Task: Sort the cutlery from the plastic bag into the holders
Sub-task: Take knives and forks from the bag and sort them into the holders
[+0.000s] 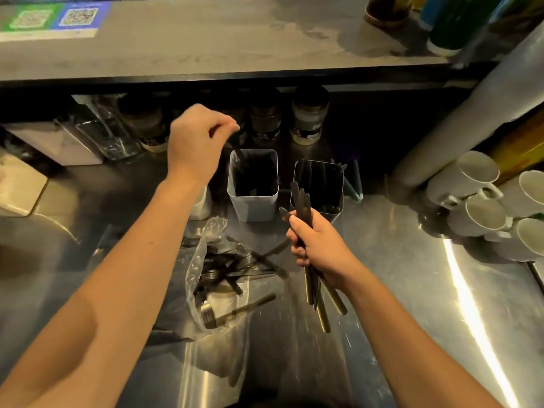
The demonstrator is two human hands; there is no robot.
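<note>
the two bare forearms fill the near edge of the view, reaching out over the steel desk (pixel 412 290). between them lies the plastic bag (pixel 217 278), mouth slack, dark forks and knives spilling from it and a few pieces loose beside it toward the right.

the right hand (pixel 316 245) has its grip wrapped tight round a bundle of cutlery (pixel 309 254), long axis nearly upright: dark ends point up toward the dark holder (pixel 319 189), brassy ends hang down toward the camera. that holder sits just beyond the fist and already has pieces standing in it.

the left hand (pixel 197 142) hangs over the near left corner of the pale holder (pixel 253 184), fingertips pinched on the top of one dark piece (pixel 237 148) that stands almost vertical, its lower end inside the rim. whether it is a fork or a knife i cannot tell.

the move seems to turn on this: the pinched piece is lined up straight above the pale holder, so letting go should drop it in. the right bundle is nearer the dark holder and would need only a short carry forward.
</note>
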